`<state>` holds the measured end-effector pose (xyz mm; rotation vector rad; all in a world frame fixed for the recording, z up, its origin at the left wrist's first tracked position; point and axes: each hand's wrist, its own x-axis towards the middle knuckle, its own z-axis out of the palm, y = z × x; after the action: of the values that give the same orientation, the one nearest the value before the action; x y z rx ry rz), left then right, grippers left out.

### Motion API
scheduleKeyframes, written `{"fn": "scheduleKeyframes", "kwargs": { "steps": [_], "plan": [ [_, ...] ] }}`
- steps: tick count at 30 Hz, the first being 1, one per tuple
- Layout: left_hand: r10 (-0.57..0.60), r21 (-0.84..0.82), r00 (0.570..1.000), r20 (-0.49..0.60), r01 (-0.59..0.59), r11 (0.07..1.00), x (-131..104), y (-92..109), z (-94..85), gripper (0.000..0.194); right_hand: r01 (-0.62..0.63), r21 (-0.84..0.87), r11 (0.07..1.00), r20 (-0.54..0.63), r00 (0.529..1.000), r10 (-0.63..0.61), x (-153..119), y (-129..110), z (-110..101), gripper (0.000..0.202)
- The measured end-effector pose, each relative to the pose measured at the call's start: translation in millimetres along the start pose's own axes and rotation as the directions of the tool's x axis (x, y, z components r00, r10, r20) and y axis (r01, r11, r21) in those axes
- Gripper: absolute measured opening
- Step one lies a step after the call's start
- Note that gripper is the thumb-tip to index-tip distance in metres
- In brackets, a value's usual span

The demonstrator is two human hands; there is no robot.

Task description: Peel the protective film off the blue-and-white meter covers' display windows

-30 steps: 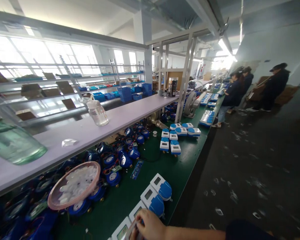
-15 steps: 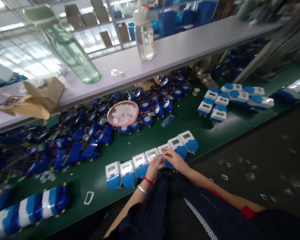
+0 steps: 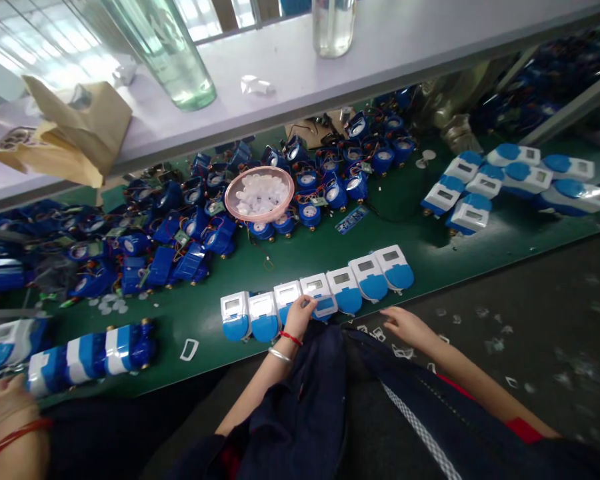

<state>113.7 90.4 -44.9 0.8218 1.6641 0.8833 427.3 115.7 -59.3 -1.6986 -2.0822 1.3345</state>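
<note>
A slanting row of several white-and-blue water meters (image 3: 346, 291) with small grey displays lies along the bench's near edge. My left hand (image 3: 298, 319), with a red string and a silver bangle at the wrist, reaches into the middle of the row. Its thumb and finger pinch a thin rectangular frame (image 3: 326, 306) over the blue part of one meter. My right hand (image 3: 406, 327) is off the bench edge, right of the row, fingers partly spread and nothing visible in them.
A pink bowl (image 3: 260, 217) of small translucent parts stands among blue meter bodies (image 3: 180, 260). More finished-looking meters (image 3: 470, 213) sit at right, others (image 3: 75, 360) at left beside another person's hand (image 3: 7, 403). A loose white frame (image 3: 189, 349) lies on the green bench. Bottles (image 3: 185, 80) stand on the shelf.
My right hand has moved away from the row, right and off the bench edge. My left hand stays at the row, now with the frame. The view has tilted down; another person's hand appears at left.
</note>
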Motion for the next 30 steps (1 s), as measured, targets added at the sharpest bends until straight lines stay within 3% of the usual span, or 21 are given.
{"fn": "scheduleKeyframes", "kwargs": {
  "steps": [3, 6, 8, 11, 14, 16, 19, 23, 26, 30],
  "plan": [
    [0.020, 0.010, 0.998, 0.055, -0.020, 1.000, 2, 1, 5.6, 0.027, 0.055, 0.360, 0.931, 0.044, 0.996, -0.076, 21, -48, 20, 0.030],
    [0.011, -0.009, 0.997, 0.076, -0.011, 1.000, 4, 3, 7.0, 0.030, -0.026, 0.598, 0.801, 0.113, 0.992, -0.052, 43, -87, 38, 0.024],
    [0.008, -0.012, 0.998, 0.067, -0.007, 1.000, 4, 3, 3.1, 0.030, -0.068, 0.639, 0.766, 0.131, 0.991, -0.021, 52, -98, 45, 0.021],
    [0.016, 0.033, 0.998, 0.055, -0.018, 0.999, 6, 1, -7.4, 0.031, -0.052, 0.608, 0.793, 0.138, 0.990, -0.041, 61, -101, 51, 0.021],
    [0.121, 0.190, 0.991, 0.061, -0.130, 0.973, 10, -4, -19.7, 0.032, -0.012, 0.548, 0.837, 0.139, 0.987, -0.076, 73, -101, 56, 0.021],
    [0.256, 0.374, 0.966, 0.028, -0.248, 0.894, 14, -7, -27.8, 0.033, -0.009, 0.527, 0.850, 0.114, 0.992, -0.061, 85, -102, 60, 0.020],
    [0.425, 0.686, 0.905, -0.021, -0.296, 0.664, 20, -12, -39.2, 0.040, -0.045, 0.535, 0.844, 0.067, 0.998, 0.011, 105, -102, 65, 0.017],
    [0.500, 0.871, 0.859, 0.110, -0.326, 0.368, 28, -18, -49.7, 0.046, -0.095, 0.583, 0.807, 0.064, 0.995, 0.070, 124, -100, 74, 0.015],
    [0.513, 0.895, 0.843, 0.162, -0.344, 0.283, 33, -22, -52.8, 0.047, -0.107, 0.587, 0.802, 0.080, 0.994, 0.074, 131, -100, 81, 0.014],
    [0.514, 0.906, 0.838, 0.185, -0.349, 0.241, 37, -22, -54.6, 0.047, -0.096, 0.596, 0.797, 0.084, 0.995, 0.057, 134, -98, 85, 0.015]
  ]
}}
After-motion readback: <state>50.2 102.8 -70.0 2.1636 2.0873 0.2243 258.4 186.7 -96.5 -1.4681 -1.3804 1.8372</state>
